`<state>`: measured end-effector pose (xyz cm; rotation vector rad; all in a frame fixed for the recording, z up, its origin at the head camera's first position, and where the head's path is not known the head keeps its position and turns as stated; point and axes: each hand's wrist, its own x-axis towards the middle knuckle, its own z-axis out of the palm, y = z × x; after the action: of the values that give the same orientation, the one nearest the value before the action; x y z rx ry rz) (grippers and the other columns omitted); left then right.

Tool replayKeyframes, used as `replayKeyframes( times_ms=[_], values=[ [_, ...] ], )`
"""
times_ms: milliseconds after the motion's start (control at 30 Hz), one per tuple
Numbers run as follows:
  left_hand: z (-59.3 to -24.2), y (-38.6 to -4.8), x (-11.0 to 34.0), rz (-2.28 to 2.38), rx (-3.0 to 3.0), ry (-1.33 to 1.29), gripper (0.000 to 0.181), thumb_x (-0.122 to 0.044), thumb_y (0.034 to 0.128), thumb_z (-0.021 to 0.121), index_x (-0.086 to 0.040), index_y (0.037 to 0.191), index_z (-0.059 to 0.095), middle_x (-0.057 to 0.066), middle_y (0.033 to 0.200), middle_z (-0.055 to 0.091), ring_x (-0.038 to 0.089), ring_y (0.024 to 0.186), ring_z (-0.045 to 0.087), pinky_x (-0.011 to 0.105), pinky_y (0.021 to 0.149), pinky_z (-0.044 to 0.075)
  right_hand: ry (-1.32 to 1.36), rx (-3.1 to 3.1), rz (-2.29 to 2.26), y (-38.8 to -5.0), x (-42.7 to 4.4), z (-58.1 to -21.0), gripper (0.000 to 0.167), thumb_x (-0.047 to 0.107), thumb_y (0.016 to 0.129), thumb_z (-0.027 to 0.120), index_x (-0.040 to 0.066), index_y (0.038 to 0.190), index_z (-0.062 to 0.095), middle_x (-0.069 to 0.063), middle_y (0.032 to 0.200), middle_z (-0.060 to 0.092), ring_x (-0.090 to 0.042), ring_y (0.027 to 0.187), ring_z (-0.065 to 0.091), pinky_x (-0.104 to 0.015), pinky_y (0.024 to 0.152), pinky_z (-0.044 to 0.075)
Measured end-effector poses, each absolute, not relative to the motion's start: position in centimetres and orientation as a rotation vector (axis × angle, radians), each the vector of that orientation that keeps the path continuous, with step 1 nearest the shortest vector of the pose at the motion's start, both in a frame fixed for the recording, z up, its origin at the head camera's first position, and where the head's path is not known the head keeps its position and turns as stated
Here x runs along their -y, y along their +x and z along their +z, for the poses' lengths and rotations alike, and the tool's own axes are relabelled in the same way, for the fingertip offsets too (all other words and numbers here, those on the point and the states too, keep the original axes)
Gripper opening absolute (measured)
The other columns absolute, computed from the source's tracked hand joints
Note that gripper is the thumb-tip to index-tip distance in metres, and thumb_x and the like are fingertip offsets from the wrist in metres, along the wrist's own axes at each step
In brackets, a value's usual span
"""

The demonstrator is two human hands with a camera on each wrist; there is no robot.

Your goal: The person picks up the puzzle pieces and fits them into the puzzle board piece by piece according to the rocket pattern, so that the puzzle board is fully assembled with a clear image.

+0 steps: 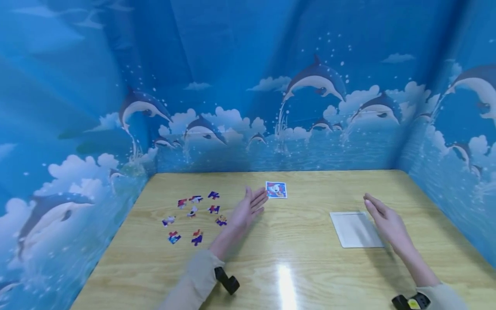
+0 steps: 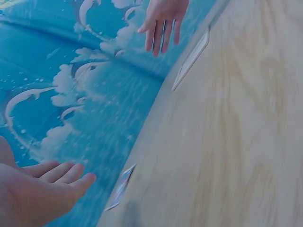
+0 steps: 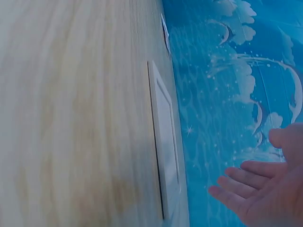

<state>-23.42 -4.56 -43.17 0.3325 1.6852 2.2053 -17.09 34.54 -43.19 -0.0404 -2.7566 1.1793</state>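
Note:
My left hand (image 1: 245, 212) is held over the table with straight fingers and holds nothing. Its fingertips are nearest to a small picture card (image 1: 276, 190) with a white cartoon figure on blue and red. To the left of that hand lie several loose jigsaw pieces (image 1: 197, 237), spread apart from one another. My right hand (image 1: 387, 224), also with straight fingers and nothing in it, hovers beside the right edge of a white puzzle tray (image 1: 357, 230). In the right wrist view the tray (image 3: 165, 137) shows a raised rim around a flat bottom.
The wooden table (image 1: 310, 267) is bordered at the back and sides by a blue curtain (image 1: 232, 64) printed with dolphins. A bright light reflection (image 1: 286, 286) shows on the front of the tabletop. Each wrist wears a small black camera (image 1: 227, 280).

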Motion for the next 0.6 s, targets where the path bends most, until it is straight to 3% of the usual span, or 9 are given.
replayKeyframes(
  times_ms=[67,167,233,300,400,467,533,600],
  values=[
    [-43.5,-23.4,3.6,2.203,-1.624,0.319,0.081,-0.061,0.1060,0.018,0.002,0.156,0.028,0.022,0.161,0.030,0.034,0.149,0.032,0.046,0.123,0.023,-0.051,2.768,1.198,-16.9,-35.2,-43.4,0.062,0.040,0.111,0.033,-0.006,0.154,0.032,-0.031,0.149,0.043,-0.054,0.128,0.048,-0.029,0.092,0.054],
    [-44.0,-23.3,2.3,2.206,-1.520,0.292,0.082,-0.061,0.1056,0.020,0.003,0.155,0.030,0.023,0.160,0.033,0.035,0.148,0.034,0.046,0.123,0.025,-0.052,2.795,1.268,-16.7,-36.1,-43.7,0.065,0.039,0.112,0.031,-0.012,0.152,0.031,-0.035,0.146,0.043,-0.054,0.124,0.051,-0.006,0.076,0.048],
    [-44.3,-23.3,1.4,2.214,-1.460,0.278,0.082,-0.060,0.1060,0.021,0.005,0.154,0.031,0.024,0.158,0.035,0.036,0.147,0.035,0.046,0.122,0.025,-0.057,2.822,1.334,-16.5,-36.6,-43.7,0.068,0.040,0.112,0.029,-0.015,0.151,0.028,-0.036,0.147,0.041,-0.052,0.127,0.050,-0.008,0.079,0.050],
    [-44.5,-23.2,0.5,2.198,-1.434,0.266,0.082,-0.061,0.1058,0.023,0.004,0.154,0.032,0.023,0.157,0.038,0.035,0.146,0.037,0.046,0.122,0.027,-0.062,2.828,1.420,-16.4,-37.0,-43.8,0.070,0.041,0.112,0.028,-0.019,0.149,0.026,-0.038,0.146,0.039,-0.042,0.127,0.054,-0.011,0.082,0.052],
    [-44.7,-23.2,-0.8,2.159,-1.423,0.269,0.081,-0.061,0.1061,0.024,0.004,0.154,0.033,0.022,0.157,0.040,0.033,0.145,0.039,0.045,0.122,0.028,-0.062,2.806,1.547,-16.4,-37.4,-43.9,0.072,0.039,0.112,0.027,-0.024,0.146,0.024,-0.040,0.145,0.037,-0.011,0.116,0.064,-0.013,0.085,0.054],
    [-44.9,-23.1,-1.6,2.130,-1.418,0.258,0.081,-0.062,0.1054,0.025,0.003,0.153,0.035,0.020,0.156,0.042,0.032,0.144,0.041,0.043,0.121,0.030,-0.070,2.783,1.619,-16.4,-37.6,-44.0,0.072,0.038,0.112,0.027,-0.026,0.144,0.024,-0.041,0.144,0.037,0.008,0.104,0.061,-0.014,0.085,0.054],
    [-45.0,-22.9,-2.5,2.116,-1.403,0.247,0.082,-0.062,0.1052,0.026,0.004,0.153,0.036,0.021,0.155,0.043,0.033,0.143,0.042,0.043,0.121,0.031,-0.073,2.773,1.662,-16.4,-37.8,-44.1,0.071,0.037,0.113,0.027,-0.028,0.143,0.024,-0.043,0.142,0.038,0.016,0.095,0.057,-0.015,0.084,0.055],
    [-45.2,-22.8,-3.3,2.107,-1.390,0.231,0.082,-0.061,0.1053,0.027,0.005,0.151,0.038,0.022,0.153,0.045,0.033,0.142,0.044,0.043,0.120,0.032,-0.089,2.776,1.675,-16.4,-37.8,-44.2,0.070,0.036,0.113,0.028,-0.027,0.143,0.025,-0.042,0.142,0.040,0.016,0.094,0.057,-0.017,0.084,0.056]
  ],
)
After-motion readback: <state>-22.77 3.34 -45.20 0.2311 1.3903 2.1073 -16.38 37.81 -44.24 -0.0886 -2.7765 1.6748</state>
